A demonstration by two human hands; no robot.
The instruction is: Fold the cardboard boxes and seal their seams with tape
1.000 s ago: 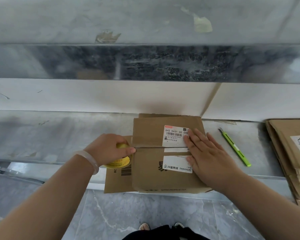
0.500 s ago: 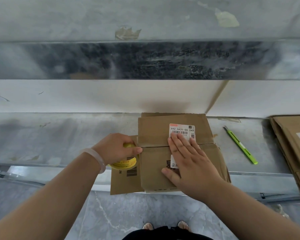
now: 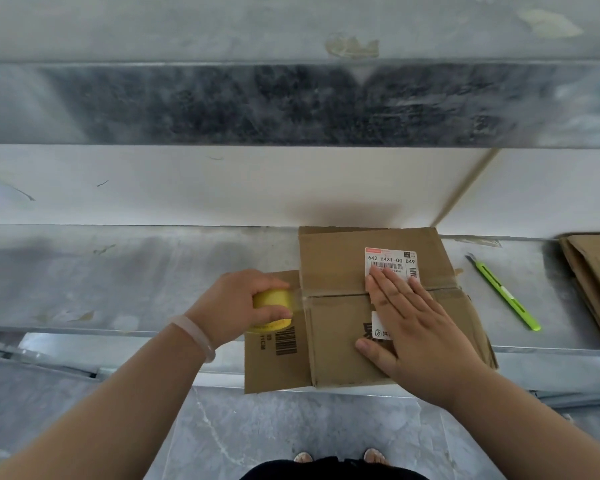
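The left hand (image 3: 236,303) has its grip closed round the yellow tape roll (image 3: 272,306) at the left end of the seam (image 3: 336,293). The box (image 3: 340,344) sits folded shut on the worktop (image 3: 118,278), the right hand (image 3: 420,334) laid flat on top, holding nothing. Taping looks barely begun. That hand hides the seam's middle, and clear tape is hard to make out. More flat cardboard (image 3: 593,271) is cut off rightward.

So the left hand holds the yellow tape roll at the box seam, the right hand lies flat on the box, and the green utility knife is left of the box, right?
One slip: the head view shows the green utility knife right of the cardboard box, not left. The rest holds.
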